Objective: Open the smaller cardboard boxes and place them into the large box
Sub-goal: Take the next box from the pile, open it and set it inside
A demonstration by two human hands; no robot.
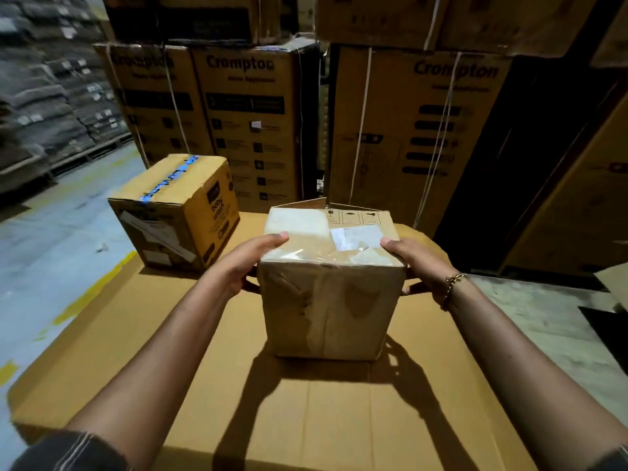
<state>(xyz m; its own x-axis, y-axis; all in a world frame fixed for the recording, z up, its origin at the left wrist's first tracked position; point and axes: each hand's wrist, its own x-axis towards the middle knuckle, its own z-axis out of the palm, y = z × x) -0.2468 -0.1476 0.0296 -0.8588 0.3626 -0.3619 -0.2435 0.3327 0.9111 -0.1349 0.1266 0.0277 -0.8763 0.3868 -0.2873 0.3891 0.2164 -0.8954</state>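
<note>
A small brown cardboard box (328, 300), sealed with clear tape and bearing white labels on top, stands in the middle of a large flat cardboard surface (238, 402). My left hand (249, 263) grips its left side, thumb on the top edge. My right hand (419, 263), with a gold bracelet at the wrist, grips its right side. A second small box (176, 212) with blue tape across its closed top and "baby wash" print sits at the back left of the same cardboard surface, apart from both hands.
Tall strapped Crompton cartons (251, 124) (418, 130) are stacked close behind the surface. Grey concrete floor with yellow markings (51, 253) lies to the left, with loaded pallets (44, 107) beyond. More cartons stand at the right (577, 198).
</note>
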